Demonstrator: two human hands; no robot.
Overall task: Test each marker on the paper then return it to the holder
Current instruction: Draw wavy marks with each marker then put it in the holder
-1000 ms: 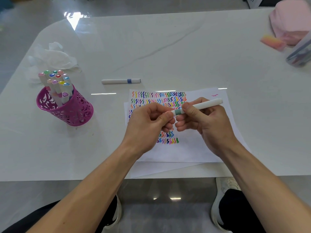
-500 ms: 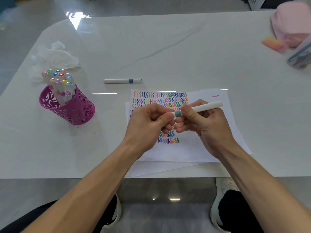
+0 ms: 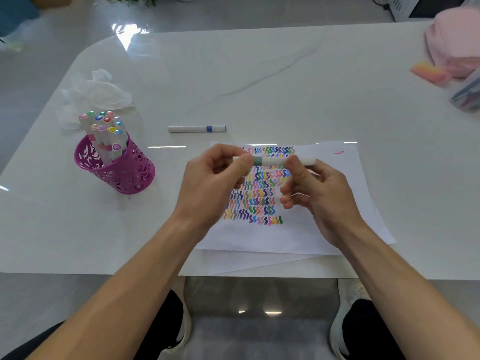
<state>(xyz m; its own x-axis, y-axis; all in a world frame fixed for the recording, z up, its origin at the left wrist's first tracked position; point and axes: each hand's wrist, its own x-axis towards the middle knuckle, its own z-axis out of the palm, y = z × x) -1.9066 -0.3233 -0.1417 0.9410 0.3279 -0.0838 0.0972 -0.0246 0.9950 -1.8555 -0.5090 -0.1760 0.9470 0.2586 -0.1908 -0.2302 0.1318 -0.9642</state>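
Marker (image 3: 272, 161) held level above paper (image 3: 298, 229), long axis parallel to desk's (image 3: 259, 74) near edge; left hand (image 3: 207, 188) pinches left end, right hand (image 3: 319, 193) pinches right.

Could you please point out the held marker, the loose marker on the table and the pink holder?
held marker (image 3: 272, 161), head view: white barrel beside the green band.
loose marker (image 3: 192, 129), head view: middle of its white barrel.
pink holder (image 3: 130, 175), head view: its cut-out side wall.
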